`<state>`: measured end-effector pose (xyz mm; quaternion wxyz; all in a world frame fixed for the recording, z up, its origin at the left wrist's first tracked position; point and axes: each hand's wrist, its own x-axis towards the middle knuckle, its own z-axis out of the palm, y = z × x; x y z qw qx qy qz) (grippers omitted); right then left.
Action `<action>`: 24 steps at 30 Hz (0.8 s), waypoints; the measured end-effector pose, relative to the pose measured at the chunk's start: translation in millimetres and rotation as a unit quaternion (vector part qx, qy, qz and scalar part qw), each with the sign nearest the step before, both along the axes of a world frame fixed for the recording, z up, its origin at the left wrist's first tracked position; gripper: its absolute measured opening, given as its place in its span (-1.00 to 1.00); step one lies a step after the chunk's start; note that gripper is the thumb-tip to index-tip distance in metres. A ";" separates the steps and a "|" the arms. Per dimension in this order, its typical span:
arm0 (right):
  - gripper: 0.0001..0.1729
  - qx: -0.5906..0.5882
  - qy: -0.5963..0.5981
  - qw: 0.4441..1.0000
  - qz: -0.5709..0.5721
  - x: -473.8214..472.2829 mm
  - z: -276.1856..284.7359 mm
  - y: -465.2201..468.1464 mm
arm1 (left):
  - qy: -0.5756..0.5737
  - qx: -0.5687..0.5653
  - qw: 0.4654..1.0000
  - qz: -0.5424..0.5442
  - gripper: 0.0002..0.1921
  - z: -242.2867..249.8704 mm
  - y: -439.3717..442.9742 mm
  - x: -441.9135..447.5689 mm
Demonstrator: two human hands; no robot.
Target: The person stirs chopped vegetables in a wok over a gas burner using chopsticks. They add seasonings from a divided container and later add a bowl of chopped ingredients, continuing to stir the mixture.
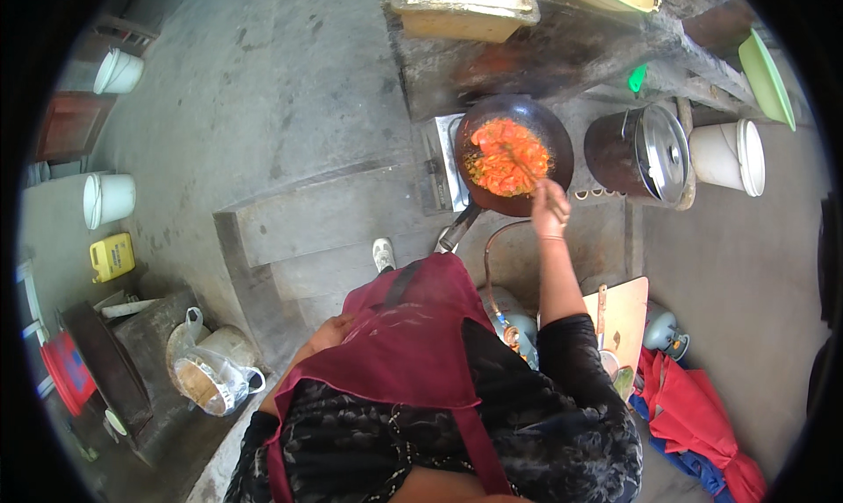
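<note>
My right hand grips the handle of a cooking utensil, its far end down in the food. The utensil's head is buried, so its kind cannot be told. Chopped orange-red food, seemingly tomato, with small green bits lies in a dark round wok. The wok sits on a gas stove, and its handle points towards me. My left hand rests against the dark red apron at my hip; its fingers are partly hidden.
A lidded pot and a white bucket stand right of the wok. A gas hose runs to a grey gas cylinder close to my right side. A cutting board holds a knife. A concrete step lies left.
</note>
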<state>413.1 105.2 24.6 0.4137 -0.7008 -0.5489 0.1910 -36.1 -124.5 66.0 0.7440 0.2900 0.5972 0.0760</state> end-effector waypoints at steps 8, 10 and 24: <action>-0.80 -0.027 0.178 0.963 -0.200 26.8 -2.3 -19.7 | -0.045 -0.077 0.991 0.102 -0.78 5.9 -31.5 -72.5; -0.77 -0.036 0.243 0.941 -0.232 1.3 -20.7 -6.2 | -0.025 -0.064 0.994 0.091 -0.81 2.2 -33.0 -93.4; -0.84 -0.025 -0.060 0.982 -0.180 -88.8 45.8 -27.4 | 0.009 0.122 0.988 0.090 -0.76 -14.2 49.2 -207.8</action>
